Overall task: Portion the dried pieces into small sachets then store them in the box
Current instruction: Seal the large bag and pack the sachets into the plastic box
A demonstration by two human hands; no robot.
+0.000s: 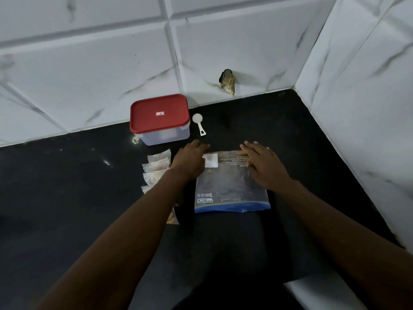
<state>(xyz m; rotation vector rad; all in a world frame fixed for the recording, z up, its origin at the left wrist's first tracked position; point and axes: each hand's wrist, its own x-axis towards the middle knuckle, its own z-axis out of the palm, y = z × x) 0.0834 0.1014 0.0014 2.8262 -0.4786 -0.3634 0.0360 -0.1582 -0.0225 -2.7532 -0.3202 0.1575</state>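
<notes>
Filled sachets (pixel 156 168) lie in a row on the tabletop (pixel 67 198), near the box (pixel 159 121), whose red lid is on. The left hand (pixel 192 162) seems to rest flat on the bag (pixel 230 189) of dried pieces, and the right hand (pixel 261 164) presses it, fingers straight. Even, gentle pressure should spare the pieces. The bag's print and the lid sticker are too small to read.

No legible txt, zip bag (pixel 232 193) print upside down & blurred, lid sticker (pixel 160 113) unreadable
</notes>
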